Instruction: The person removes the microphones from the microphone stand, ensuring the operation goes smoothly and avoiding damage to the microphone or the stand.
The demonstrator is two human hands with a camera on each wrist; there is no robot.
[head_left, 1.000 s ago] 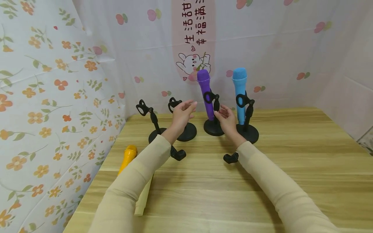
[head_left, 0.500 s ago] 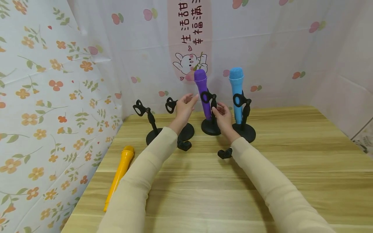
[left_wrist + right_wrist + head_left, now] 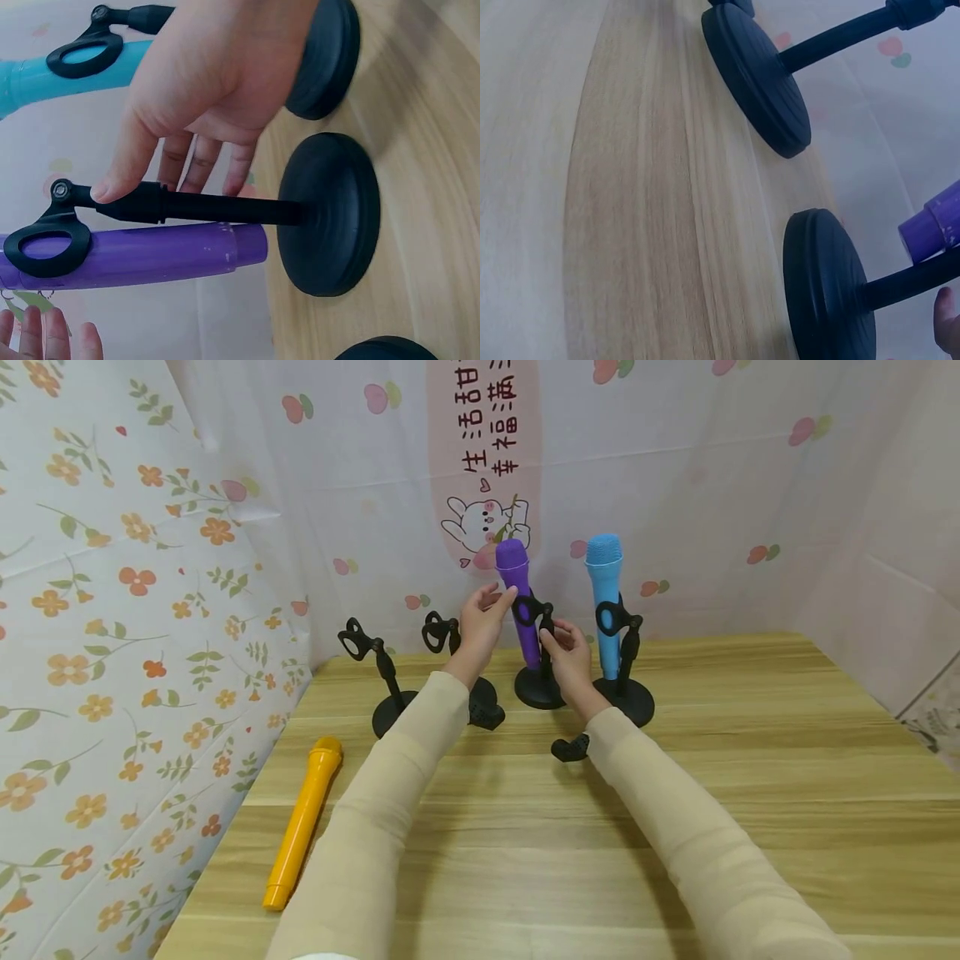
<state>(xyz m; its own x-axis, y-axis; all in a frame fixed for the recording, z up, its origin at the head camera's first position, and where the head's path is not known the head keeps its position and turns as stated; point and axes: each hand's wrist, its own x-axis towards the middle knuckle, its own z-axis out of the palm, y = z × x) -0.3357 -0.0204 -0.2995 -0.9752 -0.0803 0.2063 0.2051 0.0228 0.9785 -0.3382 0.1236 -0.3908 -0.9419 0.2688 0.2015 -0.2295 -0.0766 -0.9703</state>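
A purple microphone [image 3: 512, 560] leans upright in the ring clip of a black microphone stand [image 3: 537, 687]. My right hand [image 3: 568, 662] holds that stand by its stem, thumb on the near side and fingers behind, as the left wrist view shows. Just left of the microphone is my left hand [image 3: 482, 625], its thumb overlapping the purple body in the head view. Its fingers [image 3: 56, 334] look extended and slightly apart in the left wrist view. In the right wrist view only a fingertip [image 3: 946, 322] of the right hand shows, beside the stem.
A light-blue microphone [image 3: 604, 577] sits in another stand [image 3: 633, 702] on the right. Two stands without microphones, one far left [image 3: 386, 714] and one [image 3: 442, 631] partly behind the left arm, stand nearby. An orange microphone [image 3: 303, 822] lies on the wooden table [image 3: 517, 860].
My left hand has moved right, up to the purple microphone. The right hand stays at the stand's stem. The head view has shifted slightly, and the orange microphone is now uncovered by the left sleeve.
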